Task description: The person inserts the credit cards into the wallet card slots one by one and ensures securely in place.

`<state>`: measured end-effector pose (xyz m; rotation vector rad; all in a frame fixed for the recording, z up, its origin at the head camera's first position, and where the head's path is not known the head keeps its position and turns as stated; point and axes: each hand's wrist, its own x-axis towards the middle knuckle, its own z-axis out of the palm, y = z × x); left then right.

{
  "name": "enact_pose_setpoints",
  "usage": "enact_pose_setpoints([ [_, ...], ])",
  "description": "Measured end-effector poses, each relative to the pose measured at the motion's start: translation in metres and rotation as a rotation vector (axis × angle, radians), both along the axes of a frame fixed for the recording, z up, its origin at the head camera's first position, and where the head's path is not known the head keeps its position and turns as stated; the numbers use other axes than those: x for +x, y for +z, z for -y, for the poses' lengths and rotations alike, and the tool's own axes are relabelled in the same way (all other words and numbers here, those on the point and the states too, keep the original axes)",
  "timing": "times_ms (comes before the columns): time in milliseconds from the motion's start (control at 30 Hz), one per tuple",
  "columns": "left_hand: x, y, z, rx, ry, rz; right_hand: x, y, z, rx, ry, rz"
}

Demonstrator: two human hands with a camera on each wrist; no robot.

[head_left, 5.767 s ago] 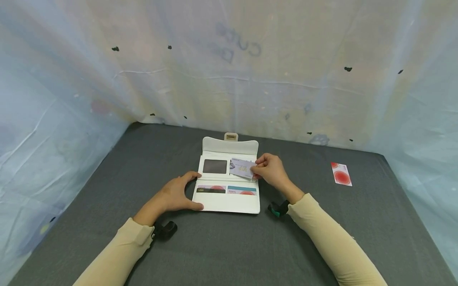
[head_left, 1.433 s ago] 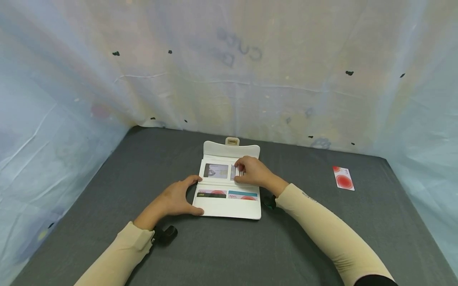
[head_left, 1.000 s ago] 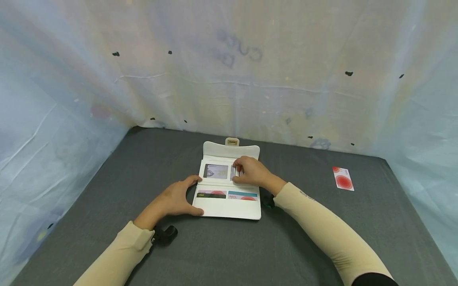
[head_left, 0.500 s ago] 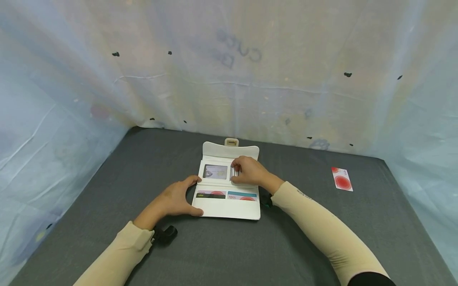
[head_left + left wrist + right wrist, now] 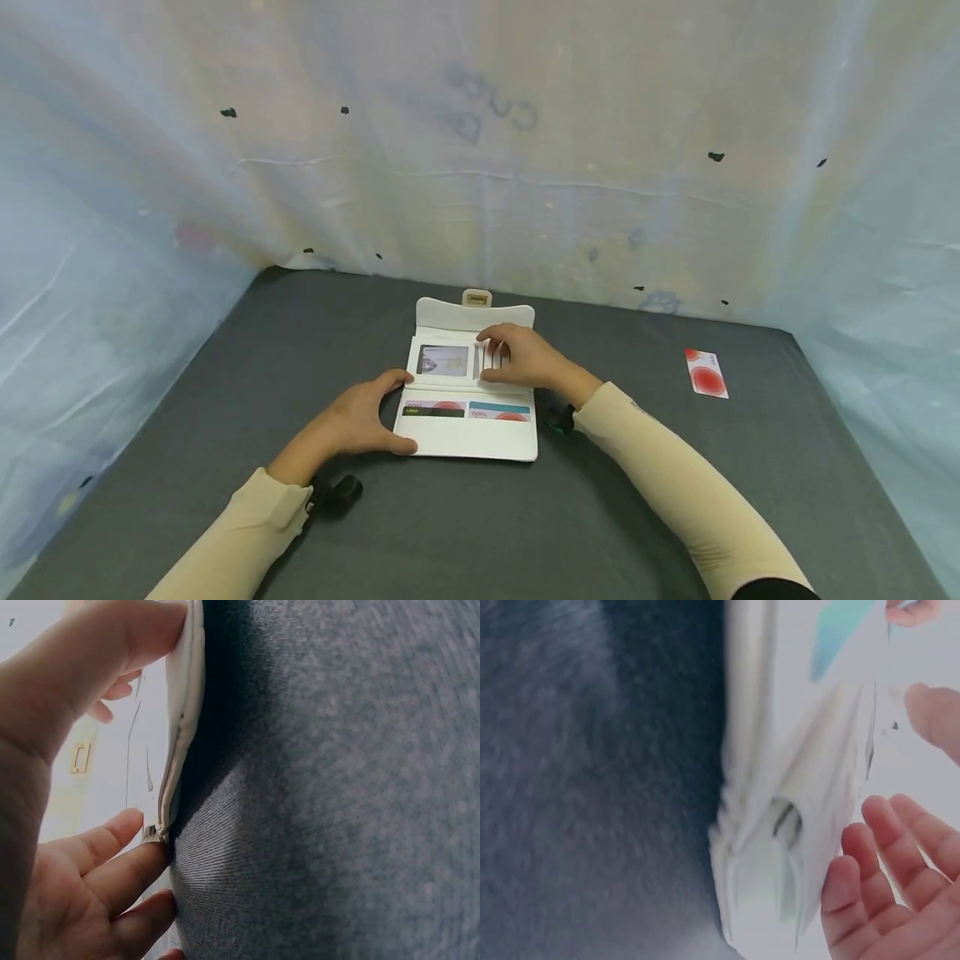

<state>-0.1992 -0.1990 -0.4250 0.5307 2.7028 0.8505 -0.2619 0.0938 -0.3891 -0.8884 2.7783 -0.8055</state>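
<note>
A white wallet (image 5: 465, 438) lies unfolded on the dark cloth, its clasp flap at the far side. My left hand (image 5: 356, 417) holds its left edge; in the left wrist view the thumb is over the edge and the fingertips touch the side. A lavender card (image 5: 444, 361) shows through the clear window in the upper left panel. My right hand (image 5: 525, 358) hovers over the card slots (image 5: 477, 363) right of that window, thumb and fingers apart with nothing seen between them. In the right wrist view its fingers (image 5: 881, 855) are loosely bent beside the wallet.
Two cards, one with a black band (image 5: 433, 409) and one with a blue band (image 5: 500, 412), sit in the wallet's lower pockets. A red-and-white card (image 5: 707, 372) lies alone on the table at right. Pale plastic sheeting (image 5: 480, 167) rises behind and at the sides.
The lavender card went from my right fingers into the wallet's window pocket. My right hand followed it leftward, then its thumb and fingers spread apart. My left hand stayed on the wallet.
</note>
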Motion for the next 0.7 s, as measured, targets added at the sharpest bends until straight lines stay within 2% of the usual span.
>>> enact_pose_setpoints([
  [233,0.0,0.001,0.0,-0.01,-0.002,-0.009,0.008,0.006,-0.016,-0.081,-0.014,-0.012],
  [400,0.0,0.001,0.0,-0.018,0.005,-0.008,0.012,0.007,-0.025,-0.092,-0.029,0.001],
  [700,-0.003,-0.001,0.0,-0.026,0.011,-0.009,0.017,0.01,-0.04,-0.111,-0.055,-0.037],
])
